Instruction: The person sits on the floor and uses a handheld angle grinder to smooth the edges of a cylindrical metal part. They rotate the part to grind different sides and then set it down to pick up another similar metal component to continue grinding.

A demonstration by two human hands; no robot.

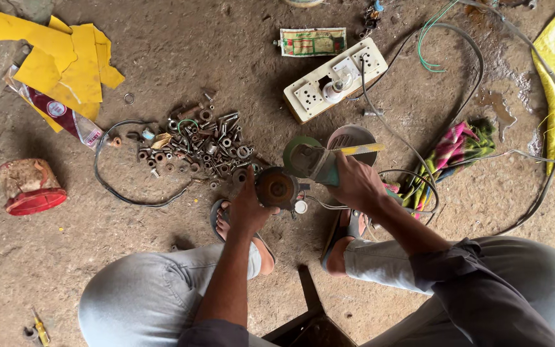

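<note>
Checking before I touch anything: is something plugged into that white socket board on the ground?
Yes. A white plug sits in the white socket board, its grey cable running toward the grinder.

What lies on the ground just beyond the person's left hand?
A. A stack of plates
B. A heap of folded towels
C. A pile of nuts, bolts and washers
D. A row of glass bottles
C: a scattered pile of nuts, bolts and washers lies on the dirt floor just past the left hand, which grips the round rusty disc of the grinder that the right hand holds.
</note>
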